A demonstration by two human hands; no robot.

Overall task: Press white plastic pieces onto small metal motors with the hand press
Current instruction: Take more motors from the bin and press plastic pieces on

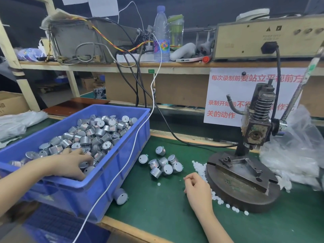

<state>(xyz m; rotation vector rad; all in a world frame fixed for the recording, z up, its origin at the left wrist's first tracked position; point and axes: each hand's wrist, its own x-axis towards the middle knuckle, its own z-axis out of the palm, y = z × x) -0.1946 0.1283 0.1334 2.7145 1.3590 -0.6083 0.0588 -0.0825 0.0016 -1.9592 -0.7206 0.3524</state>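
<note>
Reaching into the blue plastic bin (114,165), the left hand (70,163) had its fingers curled round one of the squat, cylindrical metal motors (94,135) heaped there. A smaller cluster of motors (163,164) lay on the green-matted desk (157,216). The right hand (198,190) rested beside the hand press (256,134) (rusty, on a round iron base), fingers loosely curled; whether they pinched anything could not be told. Small white plastic pieces (199,168) ringed that base.
</note>
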